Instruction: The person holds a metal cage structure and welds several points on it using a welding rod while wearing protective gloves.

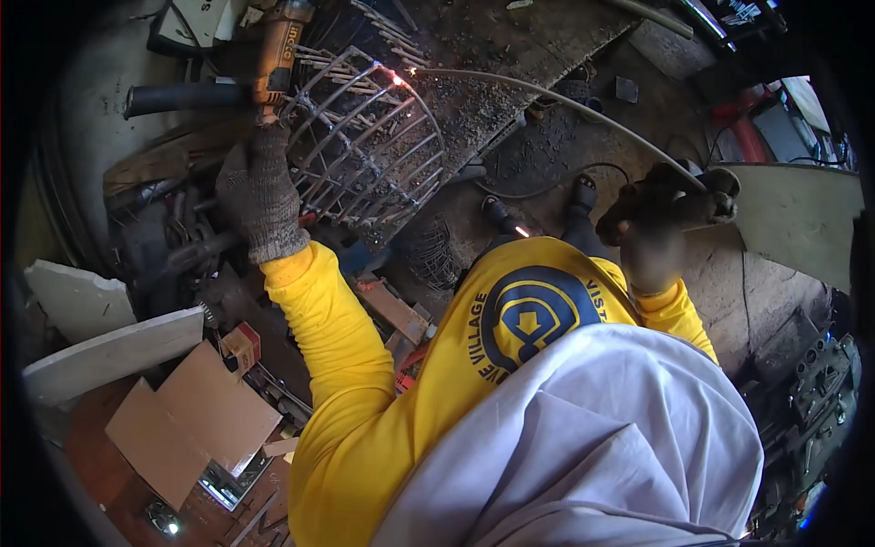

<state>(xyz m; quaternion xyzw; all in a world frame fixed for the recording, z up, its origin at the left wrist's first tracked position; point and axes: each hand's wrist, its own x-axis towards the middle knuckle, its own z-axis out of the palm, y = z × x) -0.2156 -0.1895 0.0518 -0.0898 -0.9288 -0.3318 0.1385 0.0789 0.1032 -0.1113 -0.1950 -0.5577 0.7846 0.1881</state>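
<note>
A round basket-like frame of welded metal rods (pixel 365 150) lies on the dirty metal workbench. Its far rim glows orange-red, beside the bright tip of a long welding electrode (pixel 565 98). My right hand (pixel 674 205), in a dark glove, is closed around the electrode's near end; the holder there barely separates from the glove. My left hand (pixel 262 196), in a grey knitted glove, is closed at the frame's left side, just below an orange angle grinder (pixel 276 59) with a black side handle. Its fingertips are hidden, so whether it grips frame or grinder is unclear.
Grit and loose short rods cover the workbench (pixel 483 46). My sandalled feet (pixel 497 211) stand past its edge, near a cable (pixel 547 190). Cardboard (pixel 196 415) and a pale board (pixel 118 354) lie at lower left. Metal tools (pixel 825 392) sit at right.
</note>
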